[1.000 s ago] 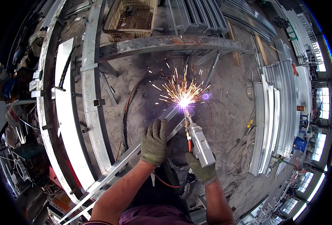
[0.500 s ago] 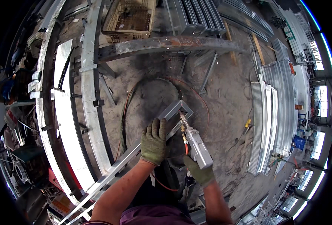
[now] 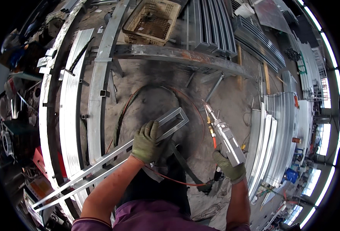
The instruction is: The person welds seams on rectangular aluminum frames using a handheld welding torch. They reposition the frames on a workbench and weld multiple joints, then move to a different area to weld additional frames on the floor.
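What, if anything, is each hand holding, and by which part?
Right hand: grey torch, by its rear end. Left hand: on the metal frame near its far end; whether gripping is unclear.

Daylight comes from the windows (image 3: pixel 324 138) along the right rim, their panes blown out to white. The pale metal beam (image 3: pixel 69 115) at left and the stacked metal profiles (image 3: pixel 268 142) at right return hard glare; the floor (image 3: pixel 231 104) between is muted grey, and the far-left clutter (image 3: pixel 20 127) sinks into shadow. The metal frame (image 3: pixel 170 116) and welding gun (image 3: pixel 228 140) look fairly sharp. Fisheye distortion bows straight edges inside a black rim.
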Available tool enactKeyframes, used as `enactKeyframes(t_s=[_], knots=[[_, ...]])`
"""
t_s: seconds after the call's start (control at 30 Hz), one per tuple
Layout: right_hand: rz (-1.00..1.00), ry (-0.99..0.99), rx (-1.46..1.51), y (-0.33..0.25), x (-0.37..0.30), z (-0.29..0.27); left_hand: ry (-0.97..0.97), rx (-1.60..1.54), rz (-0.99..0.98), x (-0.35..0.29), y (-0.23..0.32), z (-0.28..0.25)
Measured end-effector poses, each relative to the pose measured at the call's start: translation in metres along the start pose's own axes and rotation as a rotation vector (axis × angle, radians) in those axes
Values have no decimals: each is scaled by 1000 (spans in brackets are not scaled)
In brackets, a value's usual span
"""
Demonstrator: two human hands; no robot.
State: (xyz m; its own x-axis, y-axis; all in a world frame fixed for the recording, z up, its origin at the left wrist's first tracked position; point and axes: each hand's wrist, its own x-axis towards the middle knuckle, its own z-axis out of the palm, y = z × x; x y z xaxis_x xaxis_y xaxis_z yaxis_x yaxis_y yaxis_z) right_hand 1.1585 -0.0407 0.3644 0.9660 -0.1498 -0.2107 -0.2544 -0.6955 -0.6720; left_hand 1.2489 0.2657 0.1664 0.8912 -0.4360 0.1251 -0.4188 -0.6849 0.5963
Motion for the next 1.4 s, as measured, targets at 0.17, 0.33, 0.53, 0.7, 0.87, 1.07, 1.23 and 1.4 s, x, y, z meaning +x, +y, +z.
enactKeyframes(t_s=[0.17, 0.33, 0.53, 0.7, 0.87, 1.07, 1.23, 1.4], knots=[[-156, -205, 5, 20, 51, -31, 118, 163, -171, -37, -3, -22], [-433, -327, -77, 90, 90, -42, 282, 399, -480, -58, -6, -14], [-321, -557, -6, 106, 128, -65, 280, 391, -537, -50, 4, -16], [-384, -629, 58, 108, 142, -65, 288, 449, -566, -49, 7, -11], [-568, -569, -69, 94, 149, -75, 269, 407, -597, -47, 8, -8], [-498, -670, -87, 112, 169, -81, 351, 419, -640, -46, 8, -3], [-571, -871, -168, 94, 205, -97, 482, 555, -967, -32, 1, 6], [-775, -969, -173, 99, 244, -92, 490, 583, -968, -41, -3, 9]])
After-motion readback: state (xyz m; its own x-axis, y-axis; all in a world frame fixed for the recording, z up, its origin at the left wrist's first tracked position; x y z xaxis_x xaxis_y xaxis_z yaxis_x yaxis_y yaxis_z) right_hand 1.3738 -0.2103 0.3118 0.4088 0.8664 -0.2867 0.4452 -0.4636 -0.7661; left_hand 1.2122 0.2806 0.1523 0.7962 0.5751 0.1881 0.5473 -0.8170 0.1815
